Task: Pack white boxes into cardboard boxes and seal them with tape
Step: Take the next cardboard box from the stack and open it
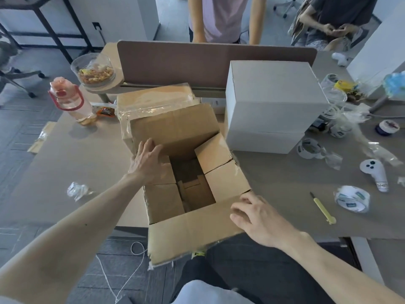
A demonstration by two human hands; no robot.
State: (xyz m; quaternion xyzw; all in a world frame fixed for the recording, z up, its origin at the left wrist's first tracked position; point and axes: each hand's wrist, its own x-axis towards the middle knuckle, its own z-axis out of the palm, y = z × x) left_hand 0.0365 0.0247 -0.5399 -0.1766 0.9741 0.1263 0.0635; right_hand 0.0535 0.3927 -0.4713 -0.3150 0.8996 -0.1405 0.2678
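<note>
Right hand (260, 218) lays loosely spread fingers on the carton (192, 235); left hand (149, 160) presses spread fingers on it too, opening between both.

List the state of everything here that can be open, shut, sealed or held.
cardboard box, open, flaps spread.
left hand, flat on its left flap.
right hand, resting on its near flap.
rear cardboard box, taped shut.
white boxes, closed, stacked two high.
water bottle, upright, lid shut.
tape roll, lying loose on the desk.
</note>
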